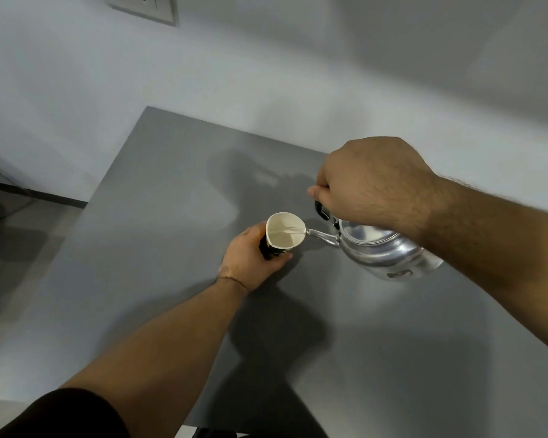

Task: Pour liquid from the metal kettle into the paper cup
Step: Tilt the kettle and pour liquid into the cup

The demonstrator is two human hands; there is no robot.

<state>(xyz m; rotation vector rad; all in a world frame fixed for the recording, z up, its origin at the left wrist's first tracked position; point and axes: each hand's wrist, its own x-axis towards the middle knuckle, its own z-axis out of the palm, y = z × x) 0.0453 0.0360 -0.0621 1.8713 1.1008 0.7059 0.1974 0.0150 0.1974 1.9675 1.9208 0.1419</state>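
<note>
A shiny metal kettle [389, 252] hangs above the grey table, tilted to the left. My right hand [370, 181] grips its black handle from above. The thin spout reaches the rim of a paper cup [283, 230], white inside and dark outside. A clear stream of liquid runs from the spout tip into the cup. My left hand [250, 256] is wrapped around the cup's lower side and holds it tilted toward the spout, just above the table surface.
The grey table [159, 222] ends at a left edge with floor beyond it. A white wall stands behind, with a wall socket [143, 7] at the upper left. The near table edge runs along the bottom of the view.
</note>
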